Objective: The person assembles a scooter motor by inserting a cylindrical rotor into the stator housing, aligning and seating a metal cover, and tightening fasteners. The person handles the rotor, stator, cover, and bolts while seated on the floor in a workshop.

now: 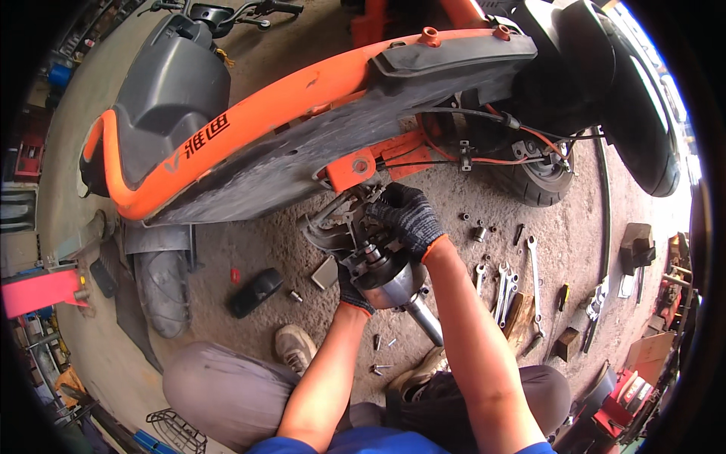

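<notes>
Head view: the left hand (pixel 351 290) lies against the metal assembly (pixel 392 281), fingers mostly hidden behind it, closure cannot be told; the right hand (pixel 412 219) bends its fingers near the curved bracket (pixel 325 236), its grip likewise indeterminable; the assembly sits between the forearms, below the overhanging orange scooter frame (pixel 349 172); wrenches (pixel 501 293) lie right; a black case (pixel 257 293) lies left.

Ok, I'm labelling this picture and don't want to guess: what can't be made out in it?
All in the head view:
- Left hand: fingers mostly hidden behind the silver metal part.
- Small metal pieces near the shoe: too small to identify.
- Front wheel: top hidden by the grey mudguard.
- Orange-red stand: cut off by the upper edge.
</notes>
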The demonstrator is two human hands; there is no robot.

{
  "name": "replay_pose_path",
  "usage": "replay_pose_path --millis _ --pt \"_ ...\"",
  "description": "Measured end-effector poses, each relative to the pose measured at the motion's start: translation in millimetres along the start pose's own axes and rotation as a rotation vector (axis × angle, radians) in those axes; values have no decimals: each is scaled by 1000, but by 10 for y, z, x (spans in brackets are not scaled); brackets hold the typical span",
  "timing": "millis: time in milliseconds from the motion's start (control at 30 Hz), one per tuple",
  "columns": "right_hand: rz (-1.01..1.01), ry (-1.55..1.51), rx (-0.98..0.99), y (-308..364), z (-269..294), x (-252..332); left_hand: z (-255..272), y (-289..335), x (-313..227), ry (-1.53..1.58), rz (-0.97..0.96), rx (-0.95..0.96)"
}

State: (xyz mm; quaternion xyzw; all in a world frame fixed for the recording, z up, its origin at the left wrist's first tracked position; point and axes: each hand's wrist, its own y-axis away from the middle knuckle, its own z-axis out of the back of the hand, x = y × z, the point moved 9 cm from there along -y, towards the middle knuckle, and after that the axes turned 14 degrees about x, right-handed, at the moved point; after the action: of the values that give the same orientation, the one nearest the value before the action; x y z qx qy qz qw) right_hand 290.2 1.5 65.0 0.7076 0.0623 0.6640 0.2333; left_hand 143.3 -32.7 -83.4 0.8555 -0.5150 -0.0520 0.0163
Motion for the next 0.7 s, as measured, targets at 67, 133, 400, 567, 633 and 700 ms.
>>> replay_pose_path --millis 67,133,400,567,633,700 --pt "-48 -90 -26 28 31 31 -228 -70 30 39 8 17" --pt "-9 -2 -26 -35 154 -45 -358 -167 130 103 27 53" --pt "-59 -1 59 -111 225 -221 -33 -259 258 303 -25 72" --pt "-21 -63 72 -116 218 -347 20 -293 279 610 -25 138" --pt "20 -51 84 -154 196 -369 243 -244 203 288 -47 -2" --pt "-51 -151 92 -137 193 -462 159 -288 202 302 -41 121"
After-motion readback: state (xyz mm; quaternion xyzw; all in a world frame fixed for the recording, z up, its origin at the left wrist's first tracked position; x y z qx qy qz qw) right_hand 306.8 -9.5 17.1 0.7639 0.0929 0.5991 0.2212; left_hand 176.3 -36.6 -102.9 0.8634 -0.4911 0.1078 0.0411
